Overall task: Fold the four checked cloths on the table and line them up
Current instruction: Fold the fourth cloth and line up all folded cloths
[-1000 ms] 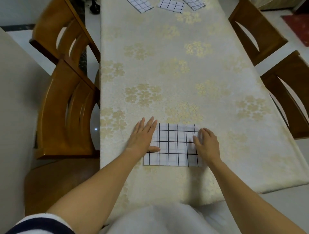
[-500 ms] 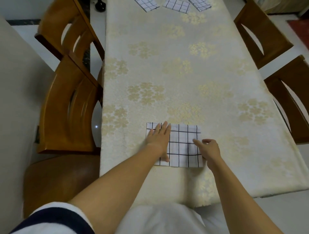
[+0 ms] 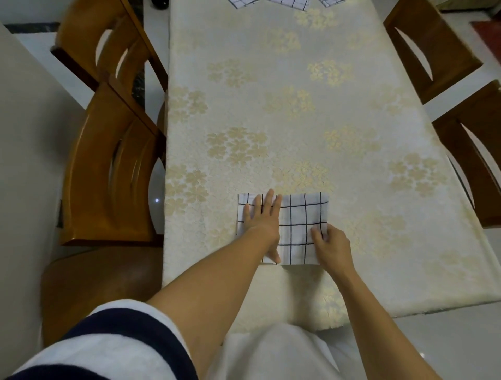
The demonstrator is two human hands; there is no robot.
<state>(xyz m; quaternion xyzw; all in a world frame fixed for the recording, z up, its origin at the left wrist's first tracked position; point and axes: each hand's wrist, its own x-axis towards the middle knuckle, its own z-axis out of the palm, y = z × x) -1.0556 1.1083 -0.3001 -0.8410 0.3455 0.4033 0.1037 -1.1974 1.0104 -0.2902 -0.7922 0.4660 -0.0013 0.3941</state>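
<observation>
Head view: 1 checked cloth (image 3: pixel 301 225) lies near the front edge of the table (image 3: pixel 271 81), just in front of the person. It is already folded down to a compact rectangle with squared edges. The left hand (image 3: pixel 261 219) lies flat on its left part, fingers straight and spread, pressing it to the tabletop. The right hand (image 3: pixel 332 246) sits at the cloth's near right corner with its fingers curled onto the fabric, gripping that edge as far as the picture shows.

At the far end, cut by the top of the picture, 3 more checked cloths (image 3: pixel 291 3) lie side by side. They look folded, though too little of them shows to be sure. My reading is that this is the last of the 4, so what remains is a final fold or smoothing. It then has to go up to join the row.

The long stretch of flowered tablecloth between the near cloth and the far 3 holds nothing that would block the way. 2 wooden chairs (image 3: pixel 108 162) stand along the left side and 2 more (image 3: pixel 474 152) along the right, all clear of the cloth. A white sleeve with a dark band (image 3: pixel 113 339) fills the lower left corner.
</observation>
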